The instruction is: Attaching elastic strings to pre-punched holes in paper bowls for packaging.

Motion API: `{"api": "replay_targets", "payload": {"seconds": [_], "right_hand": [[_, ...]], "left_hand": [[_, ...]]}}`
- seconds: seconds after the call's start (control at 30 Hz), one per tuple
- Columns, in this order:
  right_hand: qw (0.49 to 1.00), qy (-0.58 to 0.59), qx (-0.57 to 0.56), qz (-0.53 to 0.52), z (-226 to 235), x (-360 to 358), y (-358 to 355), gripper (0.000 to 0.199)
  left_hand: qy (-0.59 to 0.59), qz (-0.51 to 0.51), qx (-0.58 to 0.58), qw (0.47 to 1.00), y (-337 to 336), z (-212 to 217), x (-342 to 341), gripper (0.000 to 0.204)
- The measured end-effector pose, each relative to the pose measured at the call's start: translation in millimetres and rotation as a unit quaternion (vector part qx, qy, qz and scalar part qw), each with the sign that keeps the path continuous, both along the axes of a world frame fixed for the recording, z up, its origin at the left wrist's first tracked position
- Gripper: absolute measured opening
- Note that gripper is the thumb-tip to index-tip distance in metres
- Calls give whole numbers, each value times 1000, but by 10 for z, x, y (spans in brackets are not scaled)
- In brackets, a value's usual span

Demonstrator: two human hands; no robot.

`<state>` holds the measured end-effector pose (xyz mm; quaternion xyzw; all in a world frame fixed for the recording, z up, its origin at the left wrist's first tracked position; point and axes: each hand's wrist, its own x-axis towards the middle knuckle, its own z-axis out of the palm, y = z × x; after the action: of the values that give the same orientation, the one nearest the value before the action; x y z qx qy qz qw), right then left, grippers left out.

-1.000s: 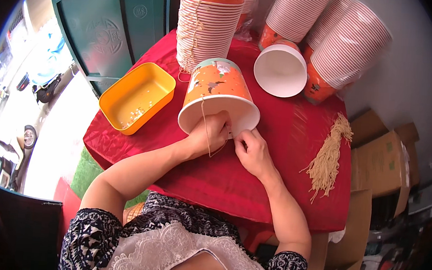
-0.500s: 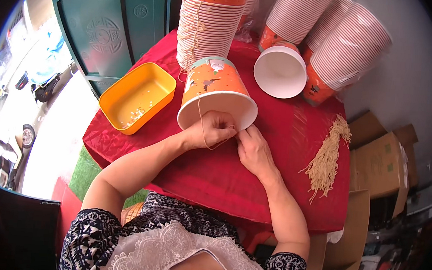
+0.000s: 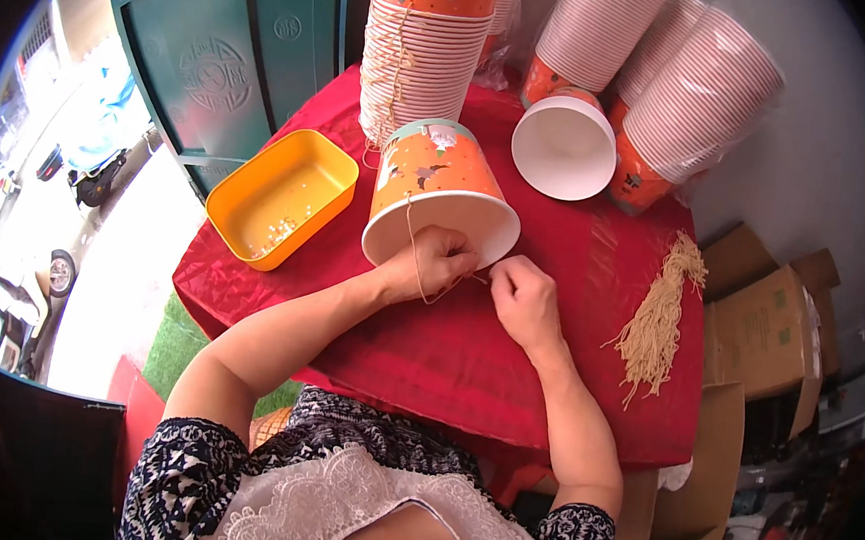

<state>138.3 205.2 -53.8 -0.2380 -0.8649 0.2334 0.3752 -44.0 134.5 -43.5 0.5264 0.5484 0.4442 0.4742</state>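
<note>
An orange patterned paper bucket [image 3: 440, 162] lies on its side, its white mouth facing me. A thin beige string [image 3: 414, 231] comes over its rim, hangs down in a loop and runs up to my fingers. My left hand [image 3: 437, 260] is closed in a pinch on the string at the lower part of the mouth, partly covering the opening. Just right of it, my right hand [image 3: 528, 302] is curled closed with thumb and forefinger together near the rim. A short piece of string shows between the two hands; the fingertips' exact grip is partly hidden.
On the red-covered table [image 3: 585, 381] sit a yellow tub [image 3: 282, 199] with small white bits, a bundle of beige strings [image 3: 662, 321] and a white-mouthed bucket [image 3: 563, 147]. A tall bucket stack [image 3: 421, 69] with strings and plastic-wrapped stacks [image 3: 706, 93] stand behind. Cardboard boxes [image 3: 764, 328] are right.
My right hand has moved slightly right, away from my left hand, and turned so its fingers curl in. A bit of string now shows between the hands. The whole view has shifted slightly.
</note>
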Motion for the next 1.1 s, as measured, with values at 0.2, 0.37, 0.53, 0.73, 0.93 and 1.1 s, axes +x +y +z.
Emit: {"api": "replay_targets", "payload": {"seconds": [0.2,0.37,0.53,0.73,0.93,1.1], "right_hand": [[968,59,-243,-18,101,-60,-141,15],[956,21,-292,28,122,-151,-157,26],[947,-1,-321,-6,120,-211,-189,13],[997,4,-67,-34,15,-163,-155,7],[997,55,-52,-28,-40,-122,-140,9],[936,60,-345,-28,99,-109,-256,11]], "left_hand": [[26,8,18,999,14,-55,-17,24],[8,-4,33,999,-1,-63,7,22],[11,7,38,999,6,-100,15,23],[7,20,68,997,51,-204,2,23],[35,8,42,998,21,-95,7,22],[69,21,68,995,14,-69,42,22]]}}
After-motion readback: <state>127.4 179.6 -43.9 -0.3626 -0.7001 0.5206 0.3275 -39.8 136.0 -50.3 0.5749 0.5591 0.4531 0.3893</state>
